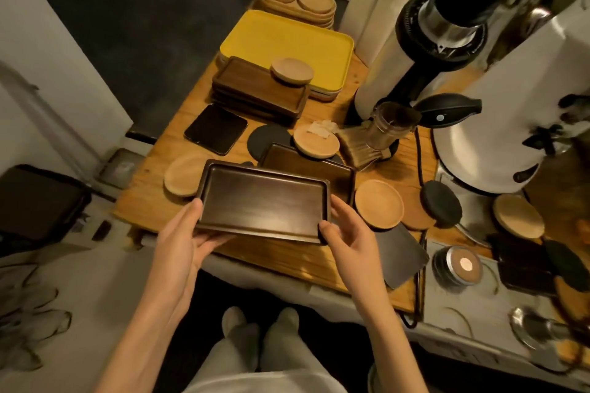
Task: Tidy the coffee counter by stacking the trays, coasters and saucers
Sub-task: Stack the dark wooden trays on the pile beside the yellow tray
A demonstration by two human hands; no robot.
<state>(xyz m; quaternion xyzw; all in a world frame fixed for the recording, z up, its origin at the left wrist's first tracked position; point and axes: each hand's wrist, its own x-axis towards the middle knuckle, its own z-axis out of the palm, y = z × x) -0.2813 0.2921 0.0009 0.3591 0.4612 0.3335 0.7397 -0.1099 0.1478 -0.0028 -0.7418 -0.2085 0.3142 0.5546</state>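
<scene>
A dark wooden tray (265,201) is lifted above the counter's near edge. My left hand (188,233) grips its left corner, thumb on top and fingers under. My right hand (348,233) holds the right end between thumb and fingers. Behind it a second dark tray (329,169) lies on the counter with a light wooden saucer (316,140) on its far corner. A stack of dark trays (255,92) sits further back, a saucer (292,70) on top. More saucers lie at the left (182,180) and right (378,203).
A yellow tray (287,38) sits behind the dark stack, with stacked light wooden trays and saucers (297,0) beyond. Dark coasters (215,128) (442,203) are scattered about. A coffee grinder (431,41), a brush (360,143) and a white machine (510,124) crowd the right.
</scene>
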